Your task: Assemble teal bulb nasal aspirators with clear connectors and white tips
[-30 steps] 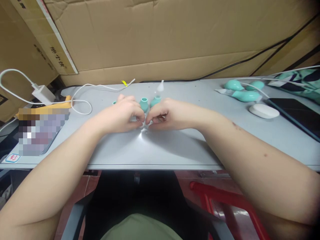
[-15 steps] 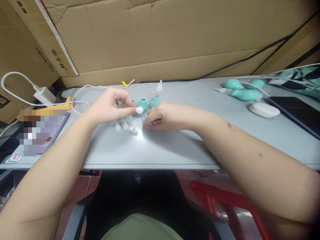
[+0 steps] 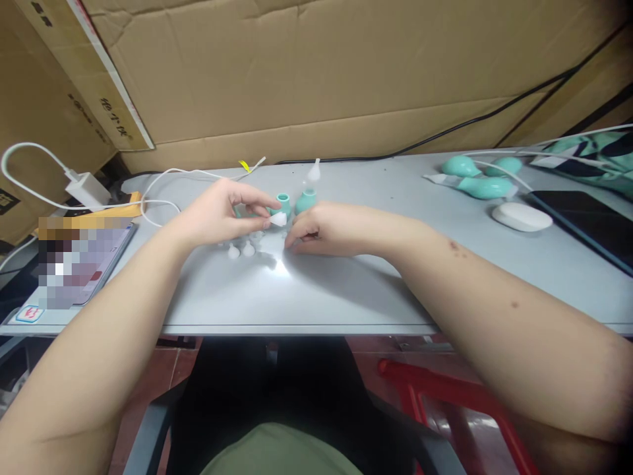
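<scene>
My left hand [image 3: 236, 210] pinches a small white nozzle tip [image 3: 279, 219] between thumb and fingers, its wide end toward my right hand. My right hand [image 3: 316, 231] is bent down just beside it, fingers pressed together; what they hold, if anything, is hidden. Behind the hands stand open-necked teal rubber bulbs: one bulb [image 3: 283, 200] with its mouth up, and another bulb [image 3: 305, 200] with a white nozzle [image 3: 314, 170] above it. More teal shows behind my left fingers. Two loose white nozzle tips [image 3: 241, 249] lie on the table below my left hand.
Several finished-looking teal bulbs [image 3: 489, 187] lie at the right, near a white oval case [image 3: 522, 216] and a dark tablet [image 3: 588, 227]. At left are a phone [image 3: 106, 264], a charger [image 3: 89, 191] and white cables. Cardboard [image 3: 346, 72] walls the table's back.
The white nozzle tip in my left hand has turned and moved slightly right, toward my right hand. A small clear piece on the table near my right fingertips no longer shows.
</scene>
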`<state>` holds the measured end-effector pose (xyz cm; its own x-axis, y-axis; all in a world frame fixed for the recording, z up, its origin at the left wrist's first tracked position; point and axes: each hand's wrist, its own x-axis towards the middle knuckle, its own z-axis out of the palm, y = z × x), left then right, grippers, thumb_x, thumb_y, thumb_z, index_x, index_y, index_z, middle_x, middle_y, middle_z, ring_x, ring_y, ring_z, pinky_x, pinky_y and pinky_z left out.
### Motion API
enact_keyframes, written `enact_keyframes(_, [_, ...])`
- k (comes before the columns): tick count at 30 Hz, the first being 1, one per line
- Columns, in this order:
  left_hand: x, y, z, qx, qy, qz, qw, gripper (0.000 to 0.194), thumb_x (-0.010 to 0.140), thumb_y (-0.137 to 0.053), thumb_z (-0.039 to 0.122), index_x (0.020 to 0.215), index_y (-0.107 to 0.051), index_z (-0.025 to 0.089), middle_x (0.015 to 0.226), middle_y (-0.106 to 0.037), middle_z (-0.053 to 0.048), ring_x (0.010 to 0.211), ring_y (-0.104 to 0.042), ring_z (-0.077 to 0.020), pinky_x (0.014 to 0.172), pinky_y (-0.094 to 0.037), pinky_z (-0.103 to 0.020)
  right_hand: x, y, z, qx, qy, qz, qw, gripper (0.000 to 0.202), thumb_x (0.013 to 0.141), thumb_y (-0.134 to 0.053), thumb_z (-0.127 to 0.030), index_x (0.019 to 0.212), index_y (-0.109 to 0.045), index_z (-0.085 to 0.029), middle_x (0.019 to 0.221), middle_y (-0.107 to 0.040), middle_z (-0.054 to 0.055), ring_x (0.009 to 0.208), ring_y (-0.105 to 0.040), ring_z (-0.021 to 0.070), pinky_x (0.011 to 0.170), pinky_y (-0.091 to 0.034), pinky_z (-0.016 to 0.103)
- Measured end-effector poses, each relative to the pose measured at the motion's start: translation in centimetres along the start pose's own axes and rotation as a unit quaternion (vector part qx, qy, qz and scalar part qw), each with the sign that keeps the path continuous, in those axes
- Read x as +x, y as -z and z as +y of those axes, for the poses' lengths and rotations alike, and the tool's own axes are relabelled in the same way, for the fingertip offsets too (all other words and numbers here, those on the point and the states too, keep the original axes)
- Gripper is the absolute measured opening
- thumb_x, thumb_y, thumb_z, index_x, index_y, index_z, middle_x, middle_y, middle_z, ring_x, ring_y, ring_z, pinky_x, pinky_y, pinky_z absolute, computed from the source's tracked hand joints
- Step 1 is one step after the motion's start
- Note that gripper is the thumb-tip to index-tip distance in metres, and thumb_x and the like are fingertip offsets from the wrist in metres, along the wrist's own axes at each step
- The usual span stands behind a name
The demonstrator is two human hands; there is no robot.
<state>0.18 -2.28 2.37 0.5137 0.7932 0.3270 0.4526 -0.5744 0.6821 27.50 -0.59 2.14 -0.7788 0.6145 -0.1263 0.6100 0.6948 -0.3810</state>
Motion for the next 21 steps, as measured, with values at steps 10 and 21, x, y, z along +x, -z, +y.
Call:
enact_keyframes(10, [-0.09,-0.14,-0.24,0.039,-0.067,0.036,0.996,0.019,0.096,-0.085,0.033,0.109,-0.097,0.025,0.097,-0.09,-0.008,0.089,-0.082,-0.0209,0.075,-0.065,-0.028,-0.13,0.23,0.22,-0.009,0.001,0.005,1.0,0.023,0.102,-0.073,-0.024,0.112,-0.093,-0.025,0.092,-0.084,0.003,0.071,-0.062,0.0166,0.068,-0.038,0.032])
enact_keyframes(21, [-0.09,-0.09,-0.78,0.061,-0.061,0.088,0.992,0.018,0.097,-0.087,0.035,0.111,-0.096,0.028,0.101,-0.089,-0.007,0.094,-0.084,-0.0227,0.08,-0.067,-0.034,-0.51,0.19,0.43,0.126,0.094,0.162,0.974,0.012,0.096,-0.078,-0.028,0.093,-0.087,-0.02,0.072,-0.071,-0.001,0.064,-0.058,0.0134,0.064,-0.044,0.031])
